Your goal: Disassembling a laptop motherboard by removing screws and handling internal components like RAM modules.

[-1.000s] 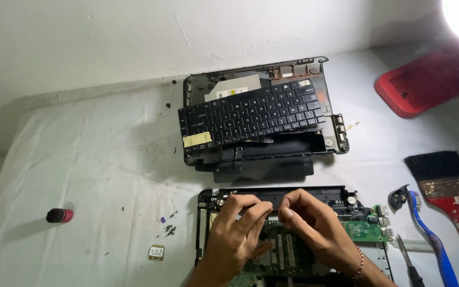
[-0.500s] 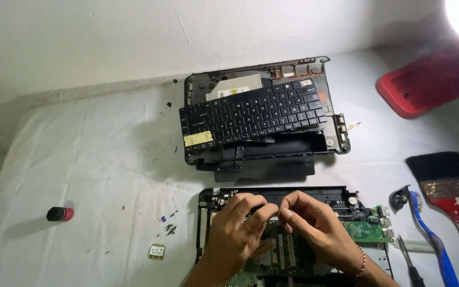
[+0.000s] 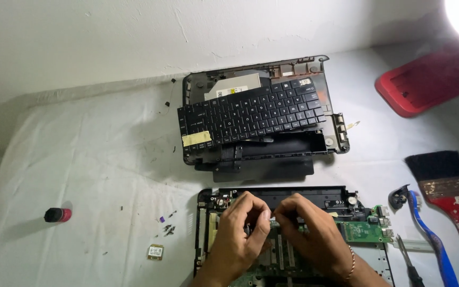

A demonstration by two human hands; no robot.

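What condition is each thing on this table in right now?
Laptop base: opened, circuit board exposed.
Keyboard: detached, lying tilted on the casing.
Casing: stripped, disc drive showing.
Paintbrush: lying flat, unused.
Left hand, right hand: fingertips together over the board.

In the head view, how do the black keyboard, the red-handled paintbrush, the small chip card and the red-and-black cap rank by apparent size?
Largest to smallest:
1. Black keyboard
2. Red-handled paintbrush, partly cut off by the frame edge
3. Red-and-black cap and small chip card: they look about alike, so I do not rank them.
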